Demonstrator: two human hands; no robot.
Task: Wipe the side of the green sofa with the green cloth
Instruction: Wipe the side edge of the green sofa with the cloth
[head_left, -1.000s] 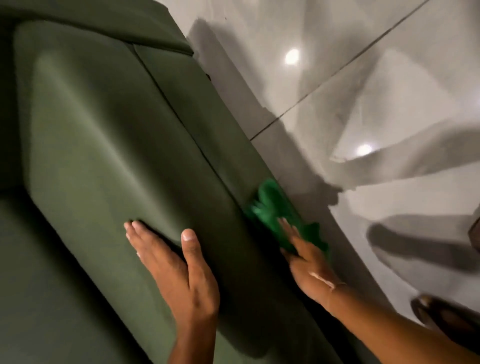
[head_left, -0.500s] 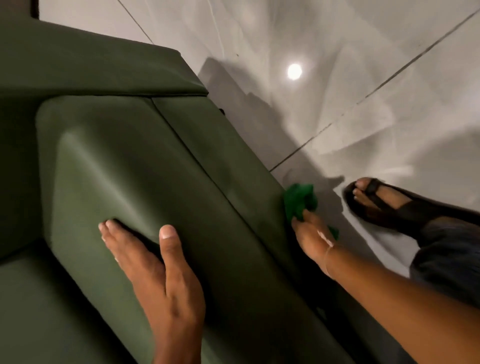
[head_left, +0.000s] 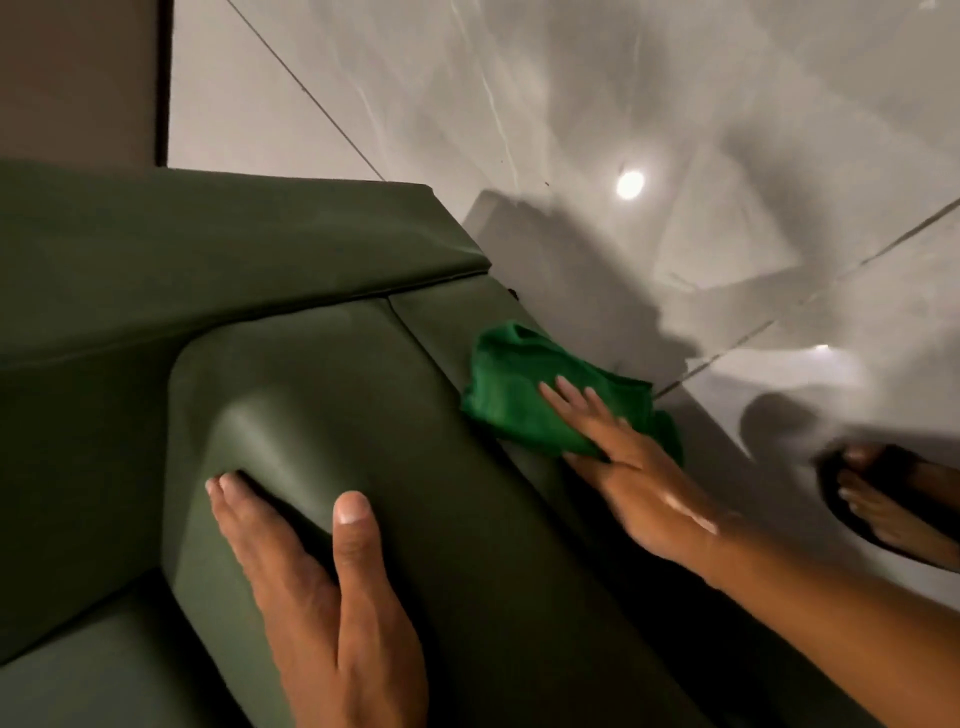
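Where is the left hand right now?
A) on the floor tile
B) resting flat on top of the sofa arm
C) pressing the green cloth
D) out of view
B: the left hand lies flat on the padded top of the green sofa arm, fingers over its inner edge, while the right hand presses the green cloth against the outer side.

The left hand (head_left: 322, 597) lies flat, palm down, fingers (head_left: 234, 499) together and extended, thumb spread apart to their right. The right hand (head_left: 639, 478) reaches forward on a straight bare forearm, palm down, its fingers (head_left: 571, 400) splayed and pressed flat, well apart from the left fingers.
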